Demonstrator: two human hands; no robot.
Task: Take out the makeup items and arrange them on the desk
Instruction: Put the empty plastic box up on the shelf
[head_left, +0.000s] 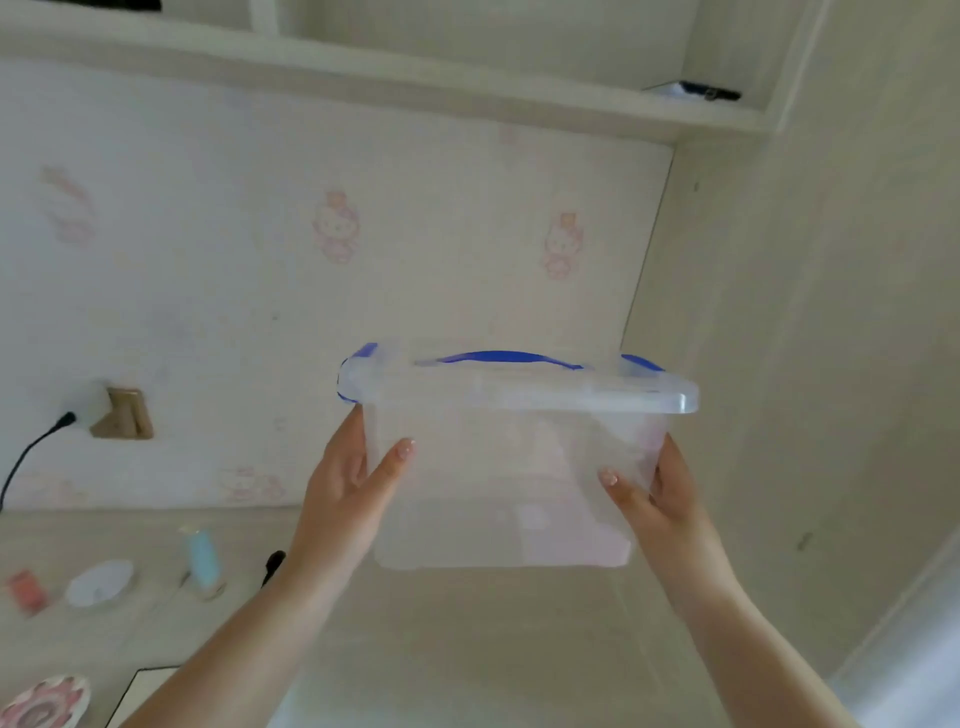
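A clear plastic storage box (504, 467) with a lid, blue handle and blue side clips is held in the air above the desk (467, 649). My left hand (353, 483) holds its left wall, thumb on the front. My right hand (660, 493) holds its right wall, thumb on the front too. The box looks see-through with nothing clearly visible inside. On the desk at the left lie a red item (28, 590), a white round compact (101, 582), a light blue tube (202, 564) and a black thin item (272, 566).
A wall socket with a plug and black cable (111, 415) sits at the left on the patterned wall. A shelf (415, 83) runs overhead. A side panel (779, 364) closes the right. A round floral object (47, 701) and a dark-edged sheet (140, 691) lie at the bottom left.
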